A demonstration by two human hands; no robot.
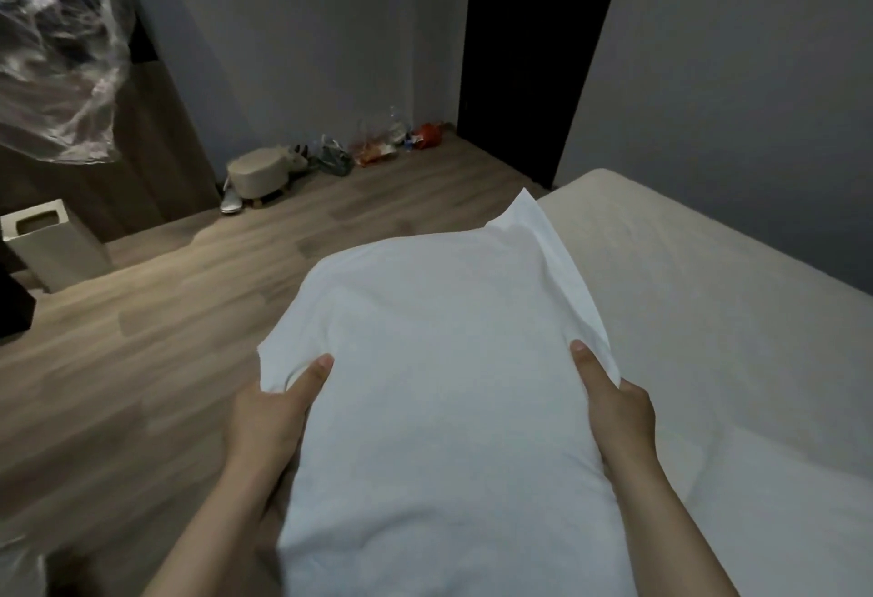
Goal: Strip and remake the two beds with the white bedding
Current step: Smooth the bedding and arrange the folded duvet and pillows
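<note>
A white pillow in a white case (449, 384) fills the middle of the head view, held up in front of me over the edge of the bed. My left hand (271, 412) grips its left side, thumb on top, fingers hidden underneath. My right hand (614, 412) grips its right side the same way, with loose case fabric bunched above the thumb. The bed (708, 313) on the right shows a bare beige mattress with no sheet.
Wooden floor (141, 360) lies to the left. A small beige stool (264, 171), shoes and bags sit by the far wall. A white bin (52, 247) stands at the left. A dark door (529, 53) is behind the bed. Clear plastic (56, 43) hangs top left.
</note>
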